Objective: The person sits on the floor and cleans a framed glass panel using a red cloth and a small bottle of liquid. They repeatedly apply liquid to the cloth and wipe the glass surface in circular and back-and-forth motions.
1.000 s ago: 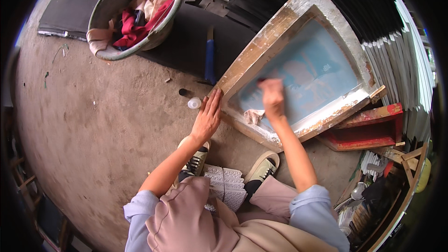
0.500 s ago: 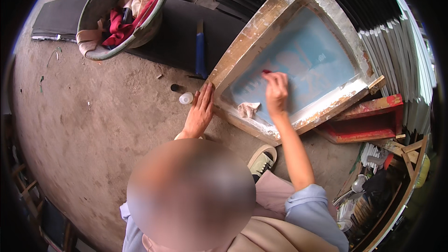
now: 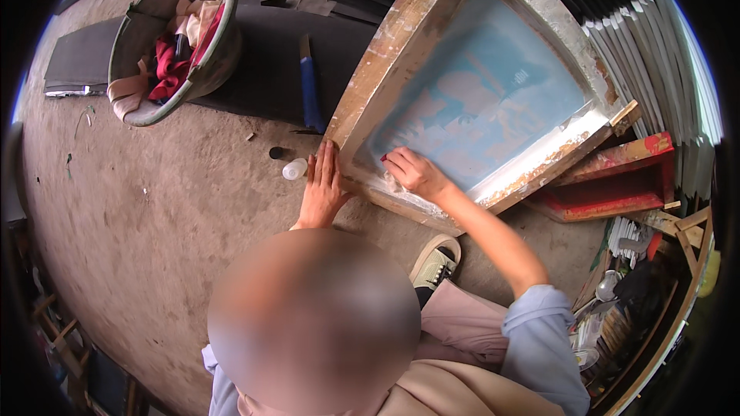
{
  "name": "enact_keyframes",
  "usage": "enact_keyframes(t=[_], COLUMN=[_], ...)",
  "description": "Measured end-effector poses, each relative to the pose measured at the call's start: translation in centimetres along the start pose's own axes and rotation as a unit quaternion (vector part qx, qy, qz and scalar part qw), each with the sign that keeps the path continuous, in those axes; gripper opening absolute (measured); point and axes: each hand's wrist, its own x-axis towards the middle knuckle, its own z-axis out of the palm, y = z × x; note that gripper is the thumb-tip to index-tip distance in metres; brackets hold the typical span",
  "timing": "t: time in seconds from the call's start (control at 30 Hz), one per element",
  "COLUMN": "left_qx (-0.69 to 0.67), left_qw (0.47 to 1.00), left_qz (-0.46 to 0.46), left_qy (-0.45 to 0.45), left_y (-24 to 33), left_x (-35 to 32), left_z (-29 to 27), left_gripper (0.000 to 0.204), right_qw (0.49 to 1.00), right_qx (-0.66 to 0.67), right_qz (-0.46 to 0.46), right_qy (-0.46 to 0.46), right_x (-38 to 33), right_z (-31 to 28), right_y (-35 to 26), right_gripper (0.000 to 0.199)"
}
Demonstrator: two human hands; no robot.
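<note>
A large wooden screen-printing frame (image 3: 368, 73) lies tilted before me, with light blue mesh (image 3: 493, 69) that carries pale patches. My left hand (image 3: 321, 192) rests on its near left corner, fingers stretched out and holding nothing. Inside the frame, my right hand (image 3: 418, 175) is closed in a pinch; a small red scrap of cloth (image 3: 384, 158) shows at its fingertips, low on the mesh. Under that hand lies a crumpled whitish rag (image 3: 391, 183), partly hidden. Beside my left fingers, a small translucent bottle (image 3: 294, 169) lies near a black cap (image 3: 275, 152).
A bucket (image 3: 218, 58) of red and beige cloths stands at the far left. Near the frame, a blue-handled blade (image 3: 310, 92) lies on a dark board (image 3: 266, 69). To the right are a red-stained frame (image 3: 593, 202), stacked panels (image 3: 644, 54) and a cluttered wooden crate (image 3: 655, 347).
My right hand has moved left and nearer across the mesh with the red scrap, now over the whitish rag. My left hand stays on the frame corner. The view has shifted slightly.
</note>
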Motion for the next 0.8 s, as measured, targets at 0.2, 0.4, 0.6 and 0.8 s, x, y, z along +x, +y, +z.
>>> enact_keyframes(t=[0.2,0.4,0.6,0.8], left_qx=[0.023,-0.042,-0.017,-0.026], left_qw=[0.999,0.998,1.000,1.000], left_qz=[-0.018,0.005,-0.011,-0.009], left_qy=[-0.018,-0.036,-0.012,-0.004], left_y=[-0.4,0.1,0.1,0.0], left_x=[-0.8,0.3,0.0,-0.1], left_z=[-0.2,-0.6,-0.3,0.1], left_gripper=[0.107,0.115,0.105,0.105], right_qw=[0.954,0.981,0.983,0.879], right_qx=[-0.109,0.018,-0.170,-0.066], right_qz=[0.204,0.155,0.040,0.337], right_qy=[0.189,0.112,0.060,0.329], right_x=[6.7,3.4,2.6,8.4], right_z=[-6.8,0.3,-3.5,-6.1], right_y=[7.2,0.7,4.5,6.6], right_gripper=[0.028,0.012,0.014,0.017])
